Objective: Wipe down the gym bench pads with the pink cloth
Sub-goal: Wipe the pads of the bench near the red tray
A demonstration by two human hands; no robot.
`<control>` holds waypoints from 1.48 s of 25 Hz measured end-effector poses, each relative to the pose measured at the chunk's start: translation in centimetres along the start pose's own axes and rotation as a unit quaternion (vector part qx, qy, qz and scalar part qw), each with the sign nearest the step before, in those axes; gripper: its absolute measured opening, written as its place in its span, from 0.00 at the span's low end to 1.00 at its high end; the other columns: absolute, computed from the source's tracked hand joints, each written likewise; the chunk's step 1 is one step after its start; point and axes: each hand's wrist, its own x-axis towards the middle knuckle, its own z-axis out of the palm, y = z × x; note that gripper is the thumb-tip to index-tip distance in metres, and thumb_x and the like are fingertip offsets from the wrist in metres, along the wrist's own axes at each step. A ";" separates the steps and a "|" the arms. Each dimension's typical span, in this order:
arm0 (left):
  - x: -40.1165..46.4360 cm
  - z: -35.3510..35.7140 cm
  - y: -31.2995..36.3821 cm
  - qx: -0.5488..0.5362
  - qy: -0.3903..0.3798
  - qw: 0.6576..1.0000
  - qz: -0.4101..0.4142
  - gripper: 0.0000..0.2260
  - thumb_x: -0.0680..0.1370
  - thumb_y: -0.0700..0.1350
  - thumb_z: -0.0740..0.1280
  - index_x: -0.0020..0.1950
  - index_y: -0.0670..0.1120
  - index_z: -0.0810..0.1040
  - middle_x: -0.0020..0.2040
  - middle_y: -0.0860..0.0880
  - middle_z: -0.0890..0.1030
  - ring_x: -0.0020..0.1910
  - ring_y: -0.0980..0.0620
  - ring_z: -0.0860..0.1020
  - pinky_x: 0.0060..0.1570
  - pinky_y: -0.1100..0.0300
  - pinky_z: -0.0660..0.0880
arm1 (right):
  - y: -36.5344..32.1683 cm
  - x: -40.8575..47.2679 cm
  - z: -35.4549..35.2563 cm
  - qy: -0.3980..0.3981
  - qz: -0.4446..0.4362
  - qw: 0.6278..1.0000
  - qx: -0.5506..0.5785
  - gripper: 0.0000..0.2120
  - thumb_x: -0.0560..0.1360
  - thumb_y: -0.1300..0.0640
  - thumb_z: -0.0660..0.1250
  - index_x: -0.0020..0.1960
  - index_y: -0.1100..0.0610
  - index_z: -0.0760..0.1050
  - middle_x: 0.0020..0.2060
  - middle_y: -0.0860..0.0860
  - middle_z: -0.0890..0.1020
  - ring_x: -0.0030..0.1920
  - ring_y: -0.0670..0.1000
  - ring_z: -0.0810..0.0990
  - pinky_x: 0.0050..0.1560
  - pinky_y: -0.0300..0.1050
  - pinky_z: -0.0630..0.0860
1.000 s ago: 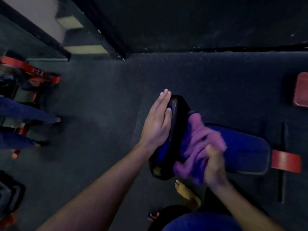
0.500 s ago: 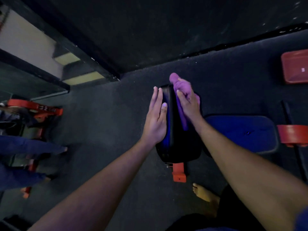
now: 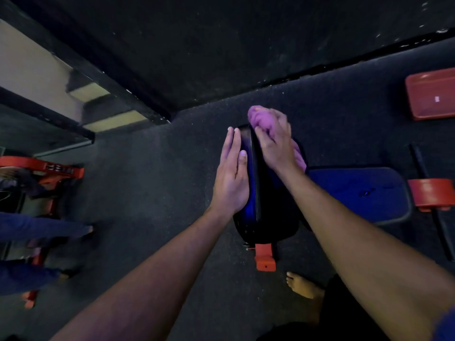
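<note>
Toes of a bare foot (image 3: 301, 285) show near the bottom, standing on the dark floor (image 3: 152, 193). Just past the foot, an orange bracket (image 3: 264, 258) sticks out under the raised back pad (image 3: 263, 212) of the bench. The back pad is black with blue sides, and it stands up on its edge.

The left hand (image 3: 231, 178) lies flat against the left side of the back pad — its fingers are straight and close together, and it holds nothing. The right hand (image 3: 275, 143) is on the other side, near the top of the pad. Its fingers are curled round the pink cloth (image 3: 261, 118), which is bunched up and pressed against the top end of the pad. A bit of the cloth also peeks out by the wrist.

To the right lies the blue seat pad (image 3: 357, 193), flat and low, with an orange frame part (image 3: 430, 194) at its far end. Farther right sits a red pad (image 3: 430, 93) on the floor. Far off on the left there is orange gym gear (image 3: 44, 168) — and another person's legs (image 3: 37, 230) in blue trousers.
</note>
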 end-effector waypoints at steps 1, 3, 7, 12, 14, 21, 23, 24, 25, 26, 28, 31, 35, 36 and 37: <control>-0.1 0.0 0.2 -0.003 -0.002 1.000 -0.001 0.23 0.89 0.45 0.54 0.84 0.42 0.58 0.85 0.48 0.55 0.81 0.62 0.54 0.76 0.73 0.50 | 1.3 -0.6 0.1 -0.007 0.026 1.000 -0.003 0.36 0.73 0.35 0.53 0.77 0.51 0.66 0.72 0.54 0.68 0.69 0.55 0.68 0.68 0.60 0.69; -0.1 -0.1 0.3 -0.005 -0.002 1.000 0.002 0.23 0.89 0.45 0.54 0.84 0.43 0.58 0.85 0.48 0.55 0.81 0.63 0.53 0.75 0.74 0.50 | 3.2 -6.9 -0.6 -0.042 0.064 0.997 -0.010 0.37 0.75 0.33 0.52 0.80 0.49 0.58 0.72 0.53 0.67 0.68 0.55 0.70 0.64 0.62 0.72; 0.2 -0.1 0.1 -0.014 -0.014 1.000 -0.006 0.23 0.89 0.44 0.53 0.84 0.44 0.57 0.85 0.49 0.54 0.82 0.61 0.53 0.75 0.74 0.49 | 1.2 -20.1 -2.1 -0.021 0.004 1.000 0.018 0.27 0.79 0.39 0.56 0.75 0.49 0.64 0.70 0.46 0.66 0.67 0.45 0.68 0.66 0.45 0.68; 0.5 -0.2 0.0 0.002 -0.024 1.000 0.013 0.24 0.89 0.46 0.53 0.84 0.43 0.56 0.86 0.47 0.53 0.83 0.57 0.52 0.77 0.72 0.49 | -1.9 -4.2 -0.2 0.009 0.018 1.000 0.023 0.31 0.79 0.38 0.53 0.75 0.55 0.66 0.72 0.55 0.68 0.70 0.56 0.67 0.66 0.52 0.67; 0.4 -0.4 0.3 0.026 -0.033 0.999 -0.001 0.23 0.89 0.46 0.52 0.85 0.42 0.55 0.86 0.47 0.52 0.84 0.55 0.50 0.80 0.67 0.47 | 1.3 -1.4 -0.8 -0.021 0.069 0.997 0.015 0.33 0.76 0.36 0.52 0.70 0.58 0.69 0.66 0.56 0.72 0.66 0.57 0.71 0.67 0.57 0.69; -1.6 0.2 1.5 0.125 -0.072 0.989 0.031 0.28 0.88 0.50 0.53 0.85 0.40 0.48 0.86 0.46 0.44 0.84 0.52 0.40 0.81 0.62 0.39 | 9.5 -15.9 -5.7 0.122 0.238 0.949 0.165 0.15 0.79 0.51 0.66 0.65 0.49 0.71 0.59 0.46 0.79 0.60 0.50 0.78 0.58 0.43 0.68; -2.0 0.8 1.8 0.129 -0.061 0.990 0.024 0.30 0.88 0.53 0.52 0.85 0.42 0.46 0.86 0.48 0.43 0.84 0.54 0.39 0.79 0.66 0.38 | 9.0 -18.5 -3.3 0.031 0.198 0.963 0.182 0.15 0.81 0.51 0.67 0.66 0.42 0.74 0.64 0.44 0.78 0.63 0.47 0.77 0.61 0.44 0.70; -2.1 0.8 1.8 0.129 -0.052 0.990 0.020 0.29 0.88 0.53 0.52 0.85 0.42 0.47 0.86 0.49 0.43 0.84 0.55 0.40 0.78 0.68 0.38 | 8.8 -19.1 -1.9 -0.013 0.170 0.972 0.163 0.17 0.81 0.53 0.67 0.68 0.41 0.73 0.66 0.42 0.77 0.64 0.45 0.75 0.62 0.43 0.70; -2.0 0.7 1.7 0.125 -0.043 0.991 0.019 0.28 0.88 0.52 0.51 0.85 0.43 0.47 0.86 0.50 0.44 0.84 0.56 0.40 0.78 0.68 0.39 | 9.2 -18.6 -0.7 -0.029 0.148 0.981 0.124 0.20 0.81 0.56 0.66 0.71 0.42 0.72 0.67 0.41 0.75 0.64 0.44 0.73 0.62 0.42 0.69; -1.9 0.7 1.5 0.118 -0.038 0.992 0.023 0.27 0.88 0.51 0.51 0.85 0.43 0.47 0.86 0.50 0.45 0.84 0.56 0.41 0.78 0.68 0.40 | 10.4 -17.4 0.1 -0.023 0.134 0.987 0.084 0.22 0.81 0.57 0.66 0.74 0.45 0.70 0.69 0.43 0.73 0.64 0.45 0.71 0.62 0.43 0.68; -1.7 0.7 1.4 0.112 -0.037 0.992 0.035 0.26 0.88 0.48 0.52 0.85 0.43 0.48 0.85 0.50 0.46 0.84 0.55 0.42 0.79 0.67 0.41 | 14.0 -14.0 1.0 -0.026 0.182 0.982 0.036 0.22 0.80 0.56 0.64 0.75 0.51 0.70 0.69 0.50 0.72 0.64 0.52 0.71 0.64 0.48 0.67; -1.7 0.7 1.0 0.138 -0.041 0.988 0.050 0.26 0.88 0.47 0.52 0.84 0.41 0.48 0.85 0.48 0.46 0.84 0.52 0.42 0.81 0.63 0.42 | 18.8 -10.6 2.2 -0.078 0.349 0.934 0.009 0.21 0.82 0.48 0.61 0.73 0.54 0.70 0.67 0.62 0.72 0.66 0.66 0.73 0.68 0.56 0.69; -1.6 0.6 1.0 0.128 -0.042 0.989 0.053 0.26 0.88 0.46 0.52 0.84 0.40 0.49 0.86 0.46 0.47 0.85 0.51 0.43 0.81 0.61 0.43 | 16.2 -13.2 1.2 -0.078 0.413 0.907 0.013 0.19 0.83 0.45 0.59 0.69 0.55 0.70 0.64 0.61 0.74 0.62 0.64 0.76 0.63 0.56 0.72; -1.6 0.6 1.0 0.126 -0.042 0.990 0.053 0.26 0.88 0.45 0.53 0.84 0.40 0.50 0.86 0.45 0.48 0.85 0.50 0.44 0.81 0.62 0.44 | 14.3 -14.2 0.6 -0.066 0.392 0.917 0.030 0.16 0.83 0.47 0.60 0.66 0.54 0.72 0.61 0.57 0.75 0.59 0.59 0.77 0.58 0.52 0.73; -1.7 0.6 0.9 0.124 -0.040 0.990 0.055 0.26 0.88 0.45 0.53 0.84 0.39 0.51 0.86 0.45 0.48 0.85 0.50 0.44 0.81 0.62 0.44 | 12.6 -15.2 0.5 -0.054 0.346 0.935 0.047 0.12 0.83 0.49 0.61 0.63 0.52 0.73 0.58 0.53 0.76 0.56 0.53 0.77 0.53 0.47 0.72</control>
